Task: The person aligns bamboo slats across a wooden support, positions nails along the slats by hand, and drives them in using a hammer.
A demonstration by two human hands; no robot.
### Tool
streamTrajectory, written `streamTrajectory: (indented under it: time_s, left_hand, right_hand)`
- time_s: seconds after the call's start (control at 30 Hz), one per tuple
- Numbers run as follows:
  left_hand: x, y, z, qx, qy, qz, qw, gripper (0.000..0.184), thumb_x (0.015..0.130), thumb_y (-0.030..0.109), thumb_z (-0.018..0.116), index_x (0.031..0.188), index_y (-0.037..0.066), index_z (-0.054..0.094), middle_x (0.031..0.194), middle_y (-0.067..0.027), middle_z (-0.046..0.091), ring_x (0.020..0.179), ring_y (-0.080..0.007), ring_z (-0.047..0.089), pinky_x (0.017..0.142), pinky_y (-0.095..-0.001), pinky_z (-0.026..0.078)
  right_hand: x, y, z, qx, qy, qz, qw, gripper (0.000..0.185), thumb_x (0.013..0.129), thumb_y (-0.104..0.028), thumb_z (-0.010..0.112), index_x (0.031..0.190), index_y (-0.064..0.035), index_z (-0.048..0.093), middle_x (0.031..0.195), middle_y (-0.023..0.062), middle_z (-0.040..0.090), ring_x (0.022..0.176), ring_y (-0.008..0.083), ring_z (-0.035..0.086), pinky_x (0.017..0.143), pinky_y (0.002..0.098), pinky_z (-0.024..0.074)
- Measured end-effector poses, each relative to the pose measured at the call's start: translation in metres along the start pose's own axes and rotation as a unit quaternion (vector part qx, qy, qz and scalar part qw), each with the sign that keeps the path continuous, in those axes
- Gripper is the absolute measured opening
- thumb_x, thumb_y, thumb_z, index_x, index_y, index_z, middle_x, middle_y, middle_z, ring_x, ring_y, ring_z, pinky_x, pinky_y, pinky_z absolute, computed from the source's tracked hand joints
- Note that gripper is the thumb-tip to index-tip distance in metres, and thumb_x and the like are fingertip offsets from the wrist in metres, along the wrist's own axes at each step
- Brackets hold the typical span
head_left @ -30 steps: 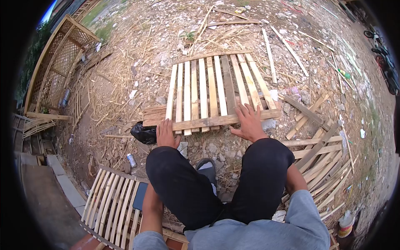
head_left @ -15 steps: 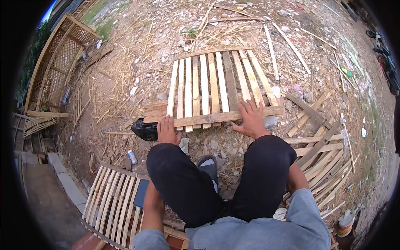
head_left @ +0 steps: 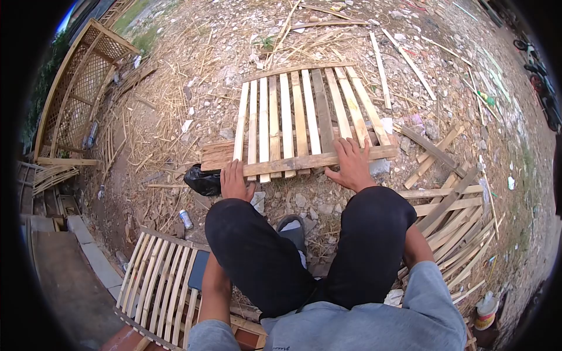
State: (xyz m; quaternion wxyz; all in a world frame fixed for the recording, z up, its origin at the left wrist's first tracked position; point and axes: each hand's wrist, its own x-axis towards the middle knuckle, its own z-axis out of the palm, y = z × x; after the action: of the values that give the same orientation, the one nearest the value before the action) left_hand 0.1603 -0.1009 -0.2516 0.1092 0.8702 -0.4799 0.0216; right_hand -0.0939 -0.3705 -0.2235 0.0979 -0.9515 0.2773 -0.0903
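Observation:
A slatted wooden panel lies in front of my knees, its pale slats running away from me between a near rail and a far rail. One slat right of the middle is darker and greyer. My left hand grips the left end of the near rail, fingers over the top. Toward the right end, my right hand holds the same rail, its fingers over the wood and its thumb on my side. Under the panel's left side a rough brown plank sticks out. A black plastic bag sits beside my left hand.
Another slatted panel lies at lower left with a dark blue flat object on it. Loose wood strips are piled at right. A can lies on the rubble ground. A lattice frame stands at far left.
Both hands keep hold of the near rail. My right hand and the panel's near edge have shifted very slightly; little else differs.

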Motion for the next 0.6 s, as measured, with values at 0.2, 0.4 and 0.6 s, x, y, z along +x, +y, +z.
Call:
streamTrajectory:
  time_s: [0.2,0.4,0.6]
  left_hand:
    - [0.000,-0.001,0.000,-0.006,0.001,-0.001,1.000,0.078,0.078,0.024,0.076,0.145,0.002,0.042,0.150,-0.0182,0.045,0.145,-0.0372,0.035,0.120,-0.0530,0.025]
    - [0.001,-0.002,0.002,-0.003,-0.002,-0.001,1.000,0.080,0.078,0.025,0.076,0.146,0.002,0.041,0.150,-0.0184,0.045,0.145,-0.0373,0.035,0.120,-0.0531,0.024]
    - [0.001,-0.002,0.004,0.002,0.002,0.003,1.000,0.081,0.078,0.025,0.077,0.146,0.002,0.040,0.152,-0.0186,0.043,0.145,-0.0376,0.034,0.120,-0.0535,0.024]
  right_hand:
    - [0.000,0.000,0.006,0.008,-0.011,-0.002,1.000,0.080,0.076,-0.052,0.074,0.139,-0.0082,0.051,0.131,0.0118,0.057,0.131,0.0319,0.047,0.113,0.0715,0.0181]
    - [-0.001,0.001,0.007,0.006,-0.010,-0.011,1.000,0.077,0.077,-0.050,0.075,0.137,-0.0086,0.052,0.132,0.0098,0.058,0.131,0.0309,0.048,0.113,0.0708,0.0188]
    - [-0.004,0.011,0.009,0.029,0.023,-0.078,0.996,0.071,0.081,-0.046,0.075,0.137,-0.0106,0.052,0.138,0.0083,0.053,0.134,0.0294,0.045,0.117,0.0621,0.0209]
